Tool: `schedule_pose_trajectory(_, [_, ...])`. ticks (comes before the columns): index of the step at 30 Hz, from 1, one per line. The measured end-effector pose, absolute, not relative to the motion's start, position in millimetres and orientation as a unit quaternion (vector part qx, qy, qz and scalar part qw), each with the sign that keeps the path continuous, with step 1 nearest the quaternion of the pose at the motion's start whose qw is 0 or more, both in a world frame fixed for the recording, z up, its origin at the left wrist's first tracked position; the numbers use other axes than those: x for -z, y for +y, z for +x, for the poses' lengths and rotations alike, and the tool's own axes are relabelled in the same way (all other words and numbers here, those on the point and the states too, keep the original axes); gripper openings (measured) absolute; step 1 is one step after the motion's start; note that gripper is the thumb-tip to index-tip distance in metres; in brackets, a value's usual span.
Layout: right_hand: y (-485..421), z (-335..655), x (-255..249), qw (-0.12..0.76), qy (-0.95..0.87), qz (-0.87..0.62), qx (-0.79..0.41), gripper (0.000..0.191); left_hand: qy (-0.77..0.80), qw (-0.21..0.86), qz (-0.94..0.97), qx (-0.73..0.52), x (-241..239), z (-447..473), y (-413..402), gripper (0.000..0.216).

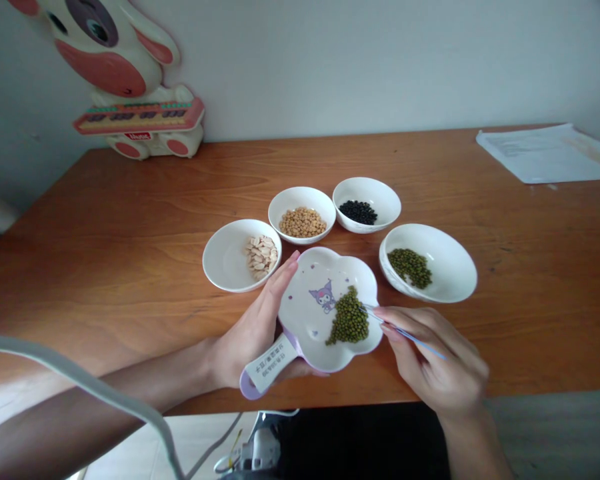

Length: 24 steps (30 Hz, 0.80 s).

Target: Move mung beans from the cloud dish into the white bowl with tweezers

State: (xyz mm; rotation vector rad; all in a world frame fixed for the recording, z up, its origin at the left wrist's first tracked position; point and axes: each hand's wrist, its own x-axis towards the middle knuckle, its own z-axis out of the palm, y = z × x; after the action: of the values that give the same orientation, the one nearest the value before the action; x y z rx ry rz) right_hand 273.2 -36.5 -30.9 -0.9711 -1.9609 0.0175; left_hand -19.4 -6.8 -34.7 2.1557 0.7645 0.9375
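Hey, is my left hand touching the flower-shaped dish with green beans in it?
Touching. The head view shows the left hand holding the flower-shaped dish, thumb along its rim and fingers reaching beneath it.

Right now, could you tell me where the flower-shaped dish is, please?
In the head view, the flower-shaped dish is slightly right of centre, in the left hand, just in front of the bowl of yellow beans.

Far left on my counter: cartoon animal toy with keyboard, near pale wall. Far right, I see white papers lying flat. Grey cable curves through my lower left; pale floor below.
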Motion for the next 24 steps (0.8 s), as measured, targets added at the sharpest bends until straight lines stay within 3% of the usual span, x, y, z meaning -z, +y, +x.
schedule_pose_trajectory(10, [-34,272,29,0.457,-0.796,-0.396,-0.002,0.043,0.289,0.330,0.824,-0.359,36,-20,-7,0.150])
schedule_pose_trajectory(18, [-39,272,28,0.468,-0.789,-0.398,0.014,0.052,0.286,0.334,0.824,-0.358,32,-19,-7,0.148])
schedule_pose_trajectory(21, [-45,279,36,0.504,-0.754,-0.419,0.043,0.048,0.289,0.329,0.827,-0.354,33,-20,-8,0.150])
schedule_pose_trajectory(24, [-45,287,48,0.588,-0.652,-0.465,0.115,0.033,0.297,0.319,0.828,-0.353,35,-21,-8,0.149])
